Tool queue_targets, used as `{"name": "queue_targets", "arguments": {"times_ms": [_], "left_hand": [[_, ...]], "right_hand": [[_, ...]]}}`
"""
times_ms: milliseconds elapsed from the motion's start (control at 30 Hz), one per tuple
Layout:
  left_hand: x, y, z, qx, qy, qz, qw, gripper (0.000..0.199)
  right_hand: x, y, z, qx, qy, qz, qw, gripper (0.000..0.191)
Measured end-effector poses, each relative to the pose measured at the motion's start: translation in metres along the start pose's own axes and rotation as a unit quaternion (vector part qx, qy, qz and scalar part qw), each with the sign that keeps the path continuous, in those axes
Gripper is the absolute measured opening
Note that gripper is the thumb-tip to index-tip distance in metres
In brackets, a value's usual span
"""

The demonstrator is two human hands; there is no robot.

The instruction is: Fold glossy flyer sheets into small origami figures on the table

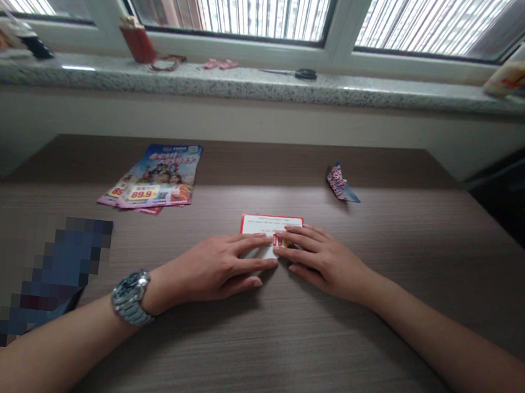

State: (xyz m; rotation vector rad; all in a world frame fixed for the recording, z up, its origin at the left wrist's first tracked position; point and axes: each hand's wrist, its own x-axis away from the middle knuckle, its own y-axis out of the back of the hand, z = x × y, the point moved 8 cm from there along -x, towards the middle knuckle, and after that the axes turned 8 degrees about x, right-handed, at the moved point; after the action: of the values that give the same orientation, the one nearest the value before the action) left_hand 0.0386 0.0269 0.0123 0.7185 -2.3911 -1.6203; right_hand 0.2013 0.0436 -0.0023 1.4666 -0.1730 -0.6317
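Observation:
A small folded paper flyer [259, 224], white with a red edge and small print, lies on the table in front of me. My left hand [231, 265] lies across its near left part, fingers stretched out and apart. From the other side, my right hand [326, 261] rests with extended fingers on the flyer's right part, over a small coloured printed patch. The fingertips of both hands almost meet near the near edge. Fingers hide much of the lower half, so its folds cannot be fully made out.
Several colourful flyers [166, 177] are stacked at the back left of the table [245, 357]. A folded paper shape [340, 184] stands at the back right. Left of my forearm lies a pixelated dark blue object [60, 272]. Scissors [303, 74] and a red case [139, 41] sit on the windowsill.

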Motion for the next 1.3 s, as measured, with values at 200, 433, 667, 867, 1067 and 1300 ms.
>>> {"name": "queue_targets", "arguments": {"times_ms": [200, 433, 667, 867, 1067, 1300], "left_hand": [[-0.0014, 0.0019, -0.0030, -0.003, 0.001, -0.009, 1.000, 0.040], [-0.0024, 0.0025, -0.0032, 0.001, 0.022, -0.008, 1.000, 0.036], [-0.0031, 0.0019, -0.0030, -0.002, 0.026, -0.007, 1.000, 0.036], [-0.0026, 0.0013, -0.0047, -0.019, 0.005, -0.013, 1.000, 0.038], [-0.0037, 0.0010, -0.0049, -0.019, -0.006, -0.024, 1.000, 0.037], [-0.0041, 0.0015, -0.0046, -0.025, -0.004, -0.026, 0.999, 0.040]], "right_hand": [[0.0004, -0.0002, -0.0006, 0.005, -0.001, -0.002, 1.000, 0.043], [-0.0001, 0.0007, 0.0010, 0.006, 0.001, -0.003, 1.000, 0.043], [-0.0007, 0.0009, 0.0012, 0.004, -0.001, -0.002, 1.000, 0.042], [-0.0008, 0.0020, 0.0014, 0.002, 0.004, -0.007, 1.000, 0.042], [-0.0005, -0.0007, 0.0004, 0.008, 0.003, 0.007, 1.000, 0.042], [-0.0012, 0.0007, 0.0004, -0.003, -0.004, 0.002, 1.000, 0.042]]}}
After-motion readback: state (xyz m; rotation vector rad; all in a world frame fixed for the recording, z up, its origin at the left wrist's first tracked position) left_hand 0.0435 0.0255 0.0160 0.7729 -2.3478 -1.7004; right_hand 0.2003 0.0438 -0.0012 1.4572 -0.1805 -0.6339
